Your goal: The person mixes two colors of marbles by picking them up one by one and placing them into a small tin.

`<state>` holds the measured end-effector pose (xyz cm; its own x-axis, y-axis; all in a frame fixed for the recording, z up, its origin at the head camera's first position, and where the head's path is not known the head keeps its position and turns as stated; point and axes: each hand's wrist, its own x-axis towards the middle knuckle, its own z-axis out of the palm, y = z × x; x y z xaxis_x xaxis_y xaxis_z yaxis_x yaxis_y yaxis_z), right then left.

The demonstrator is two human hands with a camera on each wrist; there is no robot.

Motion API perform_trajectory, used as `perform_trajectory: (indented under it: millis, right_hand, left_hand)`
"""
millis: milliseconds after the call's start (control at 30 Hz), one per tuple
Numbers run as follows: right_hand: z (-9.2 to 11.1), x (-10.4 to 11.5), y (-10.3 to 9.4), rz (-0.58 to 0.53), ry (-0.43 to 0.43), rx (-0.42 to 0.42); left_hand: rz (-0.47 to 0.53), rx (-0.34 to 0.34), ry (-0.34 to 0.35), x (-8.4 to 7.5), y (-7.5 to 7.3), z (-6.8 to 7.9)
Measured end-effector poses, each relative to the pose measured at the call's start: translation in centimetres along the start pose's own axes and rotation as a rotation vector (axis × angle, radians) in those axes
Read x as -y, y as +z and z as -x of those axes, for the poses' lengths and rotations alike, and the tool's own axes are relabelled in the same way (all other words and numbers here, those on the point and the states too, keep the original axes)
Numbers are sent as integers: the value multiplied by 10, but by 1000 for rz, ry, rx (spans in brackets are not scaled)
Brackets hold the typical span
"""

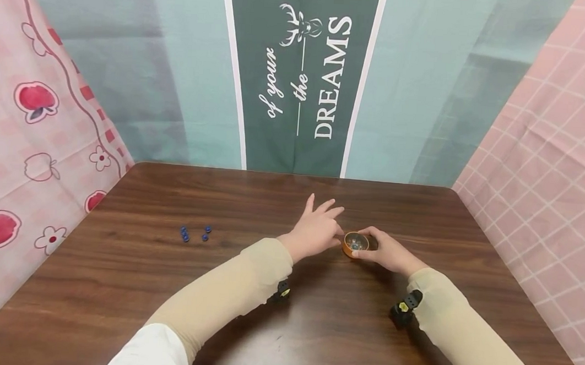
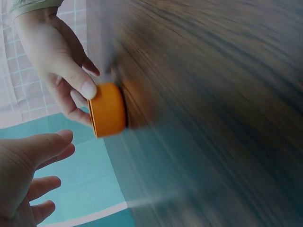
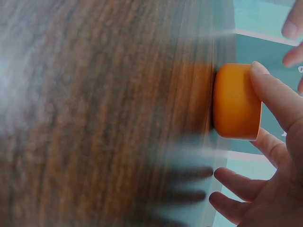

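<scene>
A small orange bowl (image 1: 349,252) with a greyish, shiny inside stands on the wooden table, right of the middle. My right hand (image 1: 390,252) grips it from the right, with the thumb on the near rim and fingers on the far side. In the right wrist view, the orange wall of the bowl (image 3: 236,101) is seen side-on beneath the thumb. My left hand (image 1: 316,231) hovers just left of the bowl, fingers spread and apart from it. The left wrist view shows that left hand (image 2: 23,170) holding nothing visible. What lies inside the bowl is too small to tell.
Several small dark-blue round pieces (image 1: 185,235) lie on the left part of the brown wooden table (image 1: 135,240). Behind the table hangs a teal and green cloth (image 1: 294,155) with lettering. Pink patterned cloths flank both sides.
</scene>
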<state>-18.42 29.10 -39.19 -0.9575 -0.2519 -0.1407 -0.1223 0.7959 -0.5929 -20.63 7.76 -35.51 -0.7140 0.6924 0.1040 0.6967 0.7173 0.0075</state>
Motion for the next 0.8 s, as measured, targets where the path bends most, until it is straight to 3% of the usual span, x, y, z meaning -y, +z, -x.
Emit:
perform_trajectory:
  millis: [433,800]
  right_hand:
    - [2,1,-2,19,-34,-16]
    - [2,-2,0,2,-27,-18]
  left_hand:
    - [-23,-18,-20,35,-4,28]
    - [-20,-42,-18,53,-8,47]
